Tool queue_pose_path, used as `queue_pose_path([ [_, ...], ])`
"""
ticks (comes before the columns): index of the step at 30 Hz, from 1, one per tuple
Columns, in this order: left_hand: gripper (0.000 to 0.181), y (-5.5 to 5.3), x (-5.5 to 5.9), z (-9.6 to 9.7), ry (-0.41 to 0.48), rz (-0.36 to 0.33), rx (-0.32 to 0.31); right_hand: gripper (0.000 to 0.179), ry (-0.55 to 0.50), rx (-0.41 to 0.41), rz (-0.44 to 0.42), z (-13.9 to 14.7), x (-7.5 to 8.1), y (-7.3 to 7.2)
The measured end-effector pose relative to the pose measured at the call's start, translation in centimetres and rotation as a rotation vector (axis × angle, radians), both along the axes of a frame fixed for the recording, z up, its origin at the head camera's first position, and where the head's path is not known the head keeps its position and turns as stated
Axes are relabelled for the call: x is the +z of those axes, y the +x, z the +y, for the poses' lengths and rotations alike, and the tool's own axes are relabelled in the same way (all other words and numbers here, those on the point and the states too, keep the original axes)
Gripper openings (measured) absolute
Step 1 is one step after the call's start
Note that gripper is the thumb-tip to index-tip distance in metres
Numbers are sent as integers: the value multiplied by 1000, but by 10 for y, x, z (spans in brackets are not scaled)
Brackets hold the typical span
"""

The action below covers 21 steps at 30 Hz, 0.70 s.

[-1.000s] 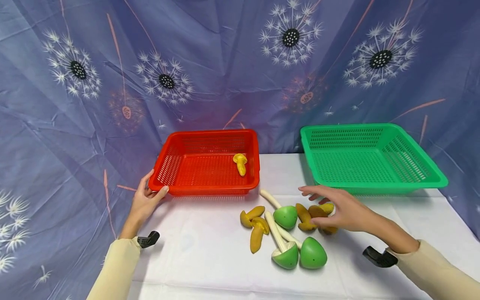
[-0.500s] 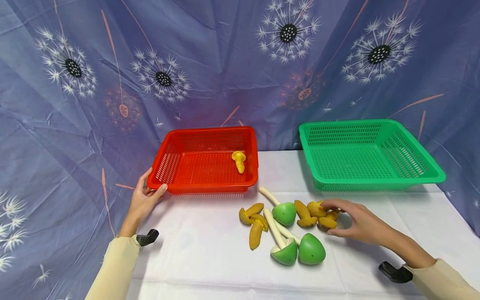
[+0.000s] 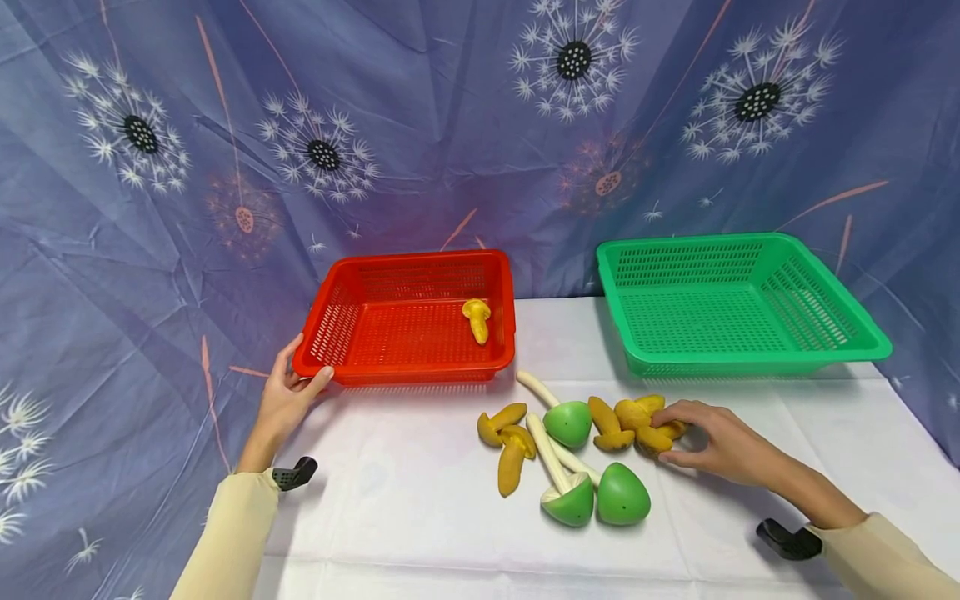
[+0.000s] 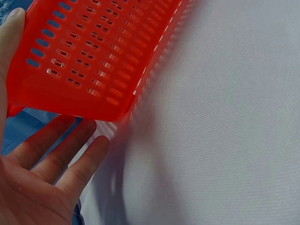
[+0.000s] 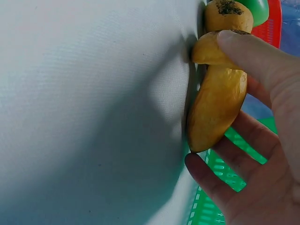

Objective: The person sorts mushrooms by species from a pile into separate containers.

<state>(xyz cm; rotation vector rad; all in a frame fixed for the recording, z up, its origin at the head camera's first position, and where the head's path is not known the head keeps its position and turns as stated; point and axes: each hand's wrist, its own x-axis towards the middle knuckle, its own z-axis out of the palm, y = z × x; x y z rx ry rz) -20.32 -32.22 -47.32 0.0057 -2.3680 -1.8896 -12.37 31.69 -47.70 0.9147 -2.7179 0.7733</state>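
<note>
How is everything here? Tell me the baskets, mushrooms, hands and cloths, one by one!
White cloth: spread out, creased
Blue curtain: hanging, wrinkled
Red basket: upright
Green basket: upright
Yellow mushroom: lying inside the red basket
Green-capped mushrooms: three, lying on the cloth
Brown mushrooms: five, in two groups on the cloth
Left hand: holds the red basket's corner
Right hand: thumb and fingers around one brown mushroom

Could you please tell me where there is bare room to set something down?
A wide patch of white cloth lies free between the left hand and the leftmost brown mushrooms; a smaller one, between the red basket and green basket. It is crowded around the green mushrooms and right hand.
</note>
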Motion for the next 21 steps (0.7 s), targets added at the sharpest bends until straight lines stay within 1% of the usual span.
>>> queue_pose_path([
  [6,85,2,2,1,16,4,1,44,-15,27,-10,0,-1,-3],
  [11,85,2,2,0,3,2,6,44,-25,31,-5,1,-1,-3],
  [13,85,4,7,2,1,-2,2,45,-27,28,1,1,-1,-3],
  [14,86,4,8,3,4,-5,-1,45,-27,26,3,1,-1,-3],
  [18,86,4,8,3,9,-13,1,44,-26,16,5,1,-2,-3],
  [20,86,1,2,0,-2,-17,7,43,-22,12,0,1,0,-4],
  [21,86,1,1,0,-2,-18,9,43,-20,12,-1,0,1,-4],
])
